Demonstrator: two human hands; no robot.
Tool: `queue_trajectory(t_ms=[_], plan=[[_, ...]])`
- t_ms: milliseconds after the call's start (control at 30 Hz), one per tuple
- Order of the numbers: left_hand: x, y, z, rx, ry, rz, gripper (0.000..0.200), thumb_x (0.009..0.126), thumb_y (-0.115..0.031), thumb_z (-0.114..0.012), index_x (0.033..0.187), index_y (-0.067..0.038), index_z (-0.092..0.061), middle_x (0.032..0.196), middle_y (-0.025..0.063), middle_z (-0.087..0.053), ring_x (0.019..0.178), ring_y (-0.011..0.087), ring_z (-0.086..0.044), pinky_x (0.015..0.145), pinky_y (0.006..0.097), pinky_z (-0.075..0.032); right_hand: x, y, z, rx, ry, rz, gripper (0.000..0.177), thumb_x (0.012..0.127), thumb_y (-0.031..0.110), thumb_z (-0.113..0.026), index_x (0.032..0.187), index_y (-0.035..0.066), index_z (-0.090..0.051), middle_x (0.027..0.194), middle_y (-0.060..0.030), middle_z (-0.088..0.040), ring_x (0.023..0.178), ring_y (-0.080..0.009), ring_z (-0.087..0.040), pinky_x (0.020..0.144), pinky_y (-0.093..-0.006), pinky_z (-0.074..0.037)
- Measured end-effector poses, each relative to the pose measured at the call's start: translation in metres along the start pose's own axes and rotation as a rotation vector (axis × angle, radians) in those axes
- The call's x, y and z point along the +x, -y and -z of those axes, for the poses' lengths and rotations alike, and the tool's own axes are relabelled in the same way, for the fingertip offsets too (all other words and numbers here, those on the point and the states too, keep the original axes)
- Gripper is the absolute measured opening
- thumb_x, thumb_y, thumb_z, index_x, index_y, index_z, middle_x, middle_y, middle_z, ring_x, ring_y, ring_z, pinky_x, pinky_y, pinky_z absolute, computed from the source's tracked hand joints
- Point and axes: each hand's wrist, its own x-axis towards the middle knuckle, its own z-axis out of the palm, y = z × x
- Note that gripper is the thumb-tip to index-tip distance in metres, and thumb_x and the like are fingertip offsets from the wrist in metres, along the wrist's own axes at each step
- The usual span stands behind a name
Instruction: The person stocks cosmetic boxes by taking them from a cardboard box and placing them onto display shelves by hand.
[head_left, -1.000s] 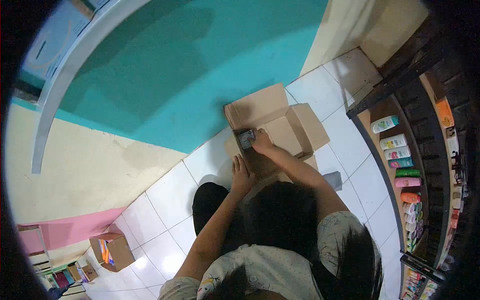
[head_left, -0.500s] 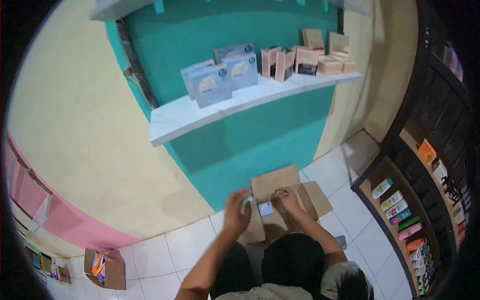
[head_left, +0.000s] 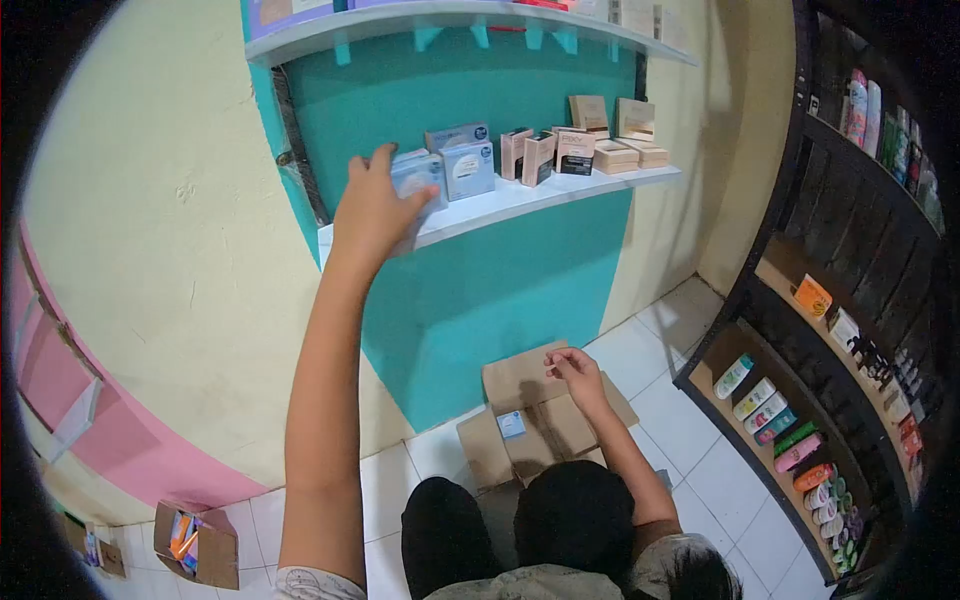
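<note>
My left hand [head_left: 378,205] is at the left end of the white shelf [head_left: 470,216], its thumb and fingers around a light blue box [head_left: 418,180]. Right beside it stand more light blue boxes [head_left: 467,168]. Over the open cardboard box [head_left: 545,425] on the floor, my right hand [head_left: 574,368] hovers with its fingers loosely curled and apart, holding nothing visible. One small blue box [head_left: 511,424] lies inside the cardboard box.
Pink and black boxes [head_left: 538,158] and cream boxes [head_left: 615,155] stand further right on the shelf. An upper shelf [head_left: 400,20] juts out above. Dark shelving with bottles [head_left: 765,409] curves along the right. Another carton [head_left: 216,555] sits on the floor at lower left.
My left hand has risen from beside the cardboard box to the blue boxes on the shelf. My right hand has lifted slightly from the cardboard box. The view has shifted.
</note>
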Motion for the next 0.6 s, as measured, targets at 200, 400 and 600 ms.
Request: queue_trajectory(t_ms=[200, 400, 600], plan=[[-0.031, -0.006, 0.013, -0.351, -0.156, -0.103, 0.051, 0.081, -0.018, -0.070, 0.121, 0.000, -0.043, 0.114, 0.0209, -0.047, 0.105, 0.0356, -0.053, 0.090, 0.0376, -0.045, -0.011, 0.024, 0.002, 0.059, -0.009, -0.080, 0.020, 0.095, 0.014, -0.053, 0.104, -0.002, -0.061, 0.099, -0.0097, -0.063, 0.087, -0.0163, -0.062, 0.079, -0.0293, -0.052], [-0.151, -0.036, -0.032, -0.593, 0.224, -0.072, 0.050, 0.081, -0.011, -0.070, 0.118, -0.001, -0.039, 0.110, 0.0163, -0.044, 0.103, 0.0270, -0.049, 0.091, 0.0337, -0.041, -0.028, 0.086, -0.020, 0.258, 0.440, 0.068, 0.038, 0.092, 0.013, -0.058, 0.128, 0.004, -0.049, 0.118, -0.0106, -0.056, 0.103, -0.0182, -0.057, 0.088, -0.0294, -0.049], [-0.255, 0.014, -0.226, -0.987, 0.560, 0.524, 0.051, 0.085, -0.016, -0.067, 0.121, -0.003, -0.033, 0.111, 0.0168, -0.044, 0.106, 0.0227, -0.046, 0.090, 0.0374, -0.041, -0.025, -0.017, -0.003, 0.157, 0.257, -0.302, 0.044, 0.085, 0.004, -0.065, 0.124, -0.004, -0.046, 0.115, -0.0098, -0.058, 0.099, -0.0170, -0.061, 0.084, -0.0285, -0.051]])
